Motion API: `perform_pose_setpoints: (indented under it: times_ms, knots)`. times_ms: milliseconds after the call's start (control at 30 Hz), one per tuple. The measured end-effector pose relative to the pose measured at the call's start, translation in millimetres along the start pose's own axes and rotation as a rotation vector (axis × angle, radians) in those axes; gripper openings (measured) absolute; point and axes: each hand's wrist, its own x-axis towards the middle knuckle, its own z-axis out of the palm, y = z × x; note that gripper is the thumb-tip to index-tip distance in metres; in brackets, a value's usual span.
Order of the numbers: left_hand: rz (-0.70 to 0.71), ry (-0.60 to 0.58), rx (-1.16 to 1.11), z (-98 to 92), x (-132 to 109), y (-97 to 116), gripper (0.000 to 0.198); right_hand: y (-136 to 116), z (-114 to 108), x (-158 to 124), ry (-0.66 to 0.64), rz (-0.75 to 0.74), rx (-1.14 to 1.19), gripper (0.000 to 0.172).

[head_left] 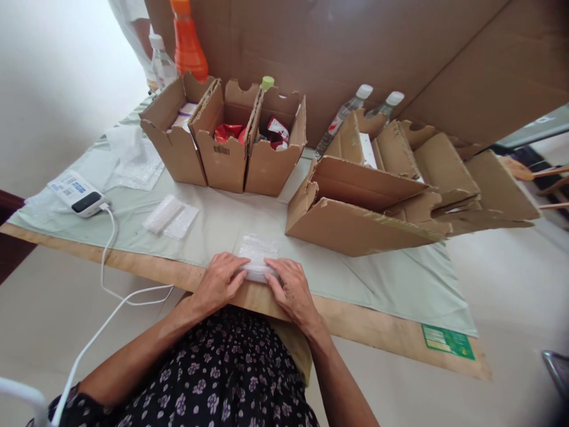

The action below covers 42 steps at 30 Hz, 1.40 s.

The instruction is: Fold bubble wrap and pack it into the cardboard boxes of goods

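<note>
A piece of clear bubble wrap (256, 252) lies at the near edge of the table, on the pale green cover (222, 219). My left hand (219, 281) rests on its left side, fingers curled and pressing down on it. My right hand (288, 287) presses its right side in the same way. Both hands pinch the near end of the bubble wrap, which looks folded or rolled under the fingers. Whether anything is wrapped inside is hidden.
Two more bubble wrap pieces (171, 216) lie to the left. A white device (77, 193) with a white cable (106, 261) sits at far left. Three open cardboard boxes (224, 142) with packets stand behind; flattened cartons (368, 201) at right. Bottles (189, 41) line the back; another person (133, 24) stands there.
</note>
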Motion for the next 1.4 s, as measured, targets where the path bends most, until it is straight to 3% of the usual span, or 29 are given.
perform_pose_setpoints:
  times_ms: [100,200,267,367,467,533,600,700,833,867,967,1033,1100,1233,1333,1400]
  knots:
    - [-0.088,0.002,0.105,7.5,20,-7,0.027,-1,3,-1,0.114,0.016,-0.109,0.033]
    - [-0.125,0.047,0.145,10.5,30,-11,0.028,1,10,0,0.045,-0.041,-0.173,0.032]
    - [-0.16,0.13,0.041,9.3,25,-11,0.031,4,15,5,0.009,-0.04,-0.159,0.031]
    - [-0.343,0.238,-0.308,5.2,10,-6,0.041,6,20,12,0.092,0.071,-0.044,0.029]
    - [-0.536,0.153,-0.76,2.1,-1,5,0.052,0,20,13,0.171,0.195,0.12,0.029]
    - [-0.578,0.064,-1.006,1.9,0,14,0.052,-9,17,8,0.146,0.22,0.221,0.028]
    - [-0.606,0.046,-1.145,2.7,5,22,0.046,-17,13,1,0.098,0.214,0.293,0.025]
    - [-0.633,0.046,-1.196,4.3,11,31,0.04,-20,3,-13,0.137,0.245,0.351,0.03]
    - [-0.541,-0.028,-1.153,7.2,14,40,0.036,-12,-10,-34,0.15,0.322,0.555,0.066]
    - [-0.513,-0.043,-1.14,8.2,15,43,0.036,-10,-13,-38,0.137,0.344,0.599,0.065]
    - [-0.453,-0.126,-1.101,9.7,20,52,0.038,-6,-24,-47,0.168,0.398,0.598,0.038]
    - [-0.394,-0.213,-1.066,7.9,27,58,0.04,-5,-38,-49,0.214,0.389,0.553,0.026]
    - [-0.253,-0.213,-1.004,3.5,38,64,0.048,-3,-61,-49,0.27,0.348,0.506,0.021]
    - [0.109,0.08,-0.647,-6.7,81,77,0.067,11,-129,-48,0.432,0.267,0.354,0.017]
    - [0.203,0.258,-0.322,-5.6,119,88,0.07,26,-182,-47,0.61,0.285,0.199,0.019]
    - [0.234,0.297,-0.232,1.0,137,93,0.053,36,-210,-41,0.734,0.329,0.077,0.024]
